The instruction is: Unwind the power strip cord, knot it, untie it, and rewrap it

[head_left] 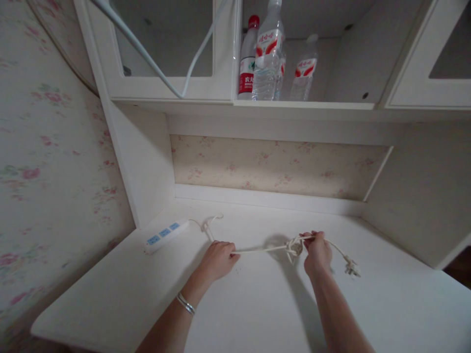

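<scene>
Cord of thin off-white flex point(261, 250), knotted clump point(294, 246) between two pinching hands

Nearest: two bare forearms over a smooth white desk point(253, 309), shiny silver bracelet point(186, 303) on the left wrist. Left hand point(220, 258): fingers curled narrow, cord gripped at thumb side. Right hand point(318, 252): narrow pinch on cord just right of the clump. Span between hands looks nearly straight; clump sits close to the right fingers. Past the right hand, cord runs out to an off-white plug with metal prongs point(352, 267); can't tell if the plug touches the desk.

Handling, my judgement: ease the tension so loops don't cinch, steady the clump with one hand, work slack through with the other, keep the plug end free of loops.

Beyond left hand: loose cord loops point(209, 224), then a long white power strip with blue socket panels point(167, 236). Farther: floral wallpaper panel point(272, 165). Above, in the white cupboard point(312, 105): red-capped bottle point(246, 81), clear plastic bottles with red-and-white labels point(267, 59).
</scene>
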The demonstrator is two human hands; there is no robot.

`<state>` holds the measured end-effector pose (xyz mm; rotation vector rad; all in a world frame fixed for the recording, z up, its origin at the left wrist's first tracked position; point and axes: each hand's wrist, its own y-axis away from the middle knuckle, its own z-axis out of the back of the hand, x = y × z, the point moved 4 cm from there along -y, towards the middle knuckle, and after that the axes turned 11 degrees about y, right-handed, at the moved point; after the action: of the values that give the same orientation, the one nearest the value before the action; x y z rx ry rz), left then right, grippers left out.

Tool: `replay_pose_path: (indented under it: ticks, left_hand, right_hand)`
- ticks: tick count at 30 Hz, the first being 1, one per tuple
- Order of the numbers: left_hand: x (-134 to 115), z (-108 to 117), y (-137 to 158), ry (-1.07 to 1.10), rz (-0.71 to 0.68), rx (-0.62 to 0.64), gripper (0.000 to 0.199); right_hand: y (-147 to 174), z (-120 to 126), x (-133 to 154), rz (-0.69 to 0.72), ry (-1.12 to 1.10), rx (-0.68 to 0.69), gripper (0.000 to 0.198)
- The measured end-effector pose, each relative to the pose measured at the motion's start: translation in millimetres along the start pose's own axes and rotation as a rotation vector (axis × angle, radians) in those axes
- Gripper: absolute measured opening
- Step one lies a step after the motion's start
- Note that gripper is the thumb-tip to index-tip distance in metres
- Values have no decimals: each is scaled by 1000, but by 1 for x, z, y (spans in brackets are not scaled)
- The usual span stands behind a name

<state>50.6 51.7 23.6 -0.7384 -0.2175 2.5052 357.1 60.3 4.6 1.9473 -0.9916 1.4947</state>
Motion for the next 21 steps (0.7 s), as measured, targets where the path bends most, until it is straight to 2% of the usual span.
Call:
replay_pose_path:
  ticks: [5,8,11,13,15,17,19,21]
  left_hand:
    - [6,2,-2,-60,3,-51,15]
    - [9,7,-2,-92,-17,-117,13]
    - [13,13,-3,-88,-23,-180,11]
    - [17,16,-4,-81,-10,-245,12]
    - [23,19,-4,-83,42,-320,16]
    - [30,19,-5,-80,119,-363,21]
    - [33,16,-5,-61,187,-354,27]
    - [31,14,-6,-21,227,-325,32]
  right_hand:
    - [7,-5,8,58,-123,96,38]
    - [9,-4,16,112,-120,97,40]
    - [2,9,26,182,-85,-5,38]
    - [-6,24,33,250,-92,-129,34]
    - [-13,39,41,315,-117,-269,29]
    - [-16,48,44,328,-152,-344,27]
    - [-15,44,44,261,-178,-285,26]
    - [-7,29,39,153,-150,-87,30]
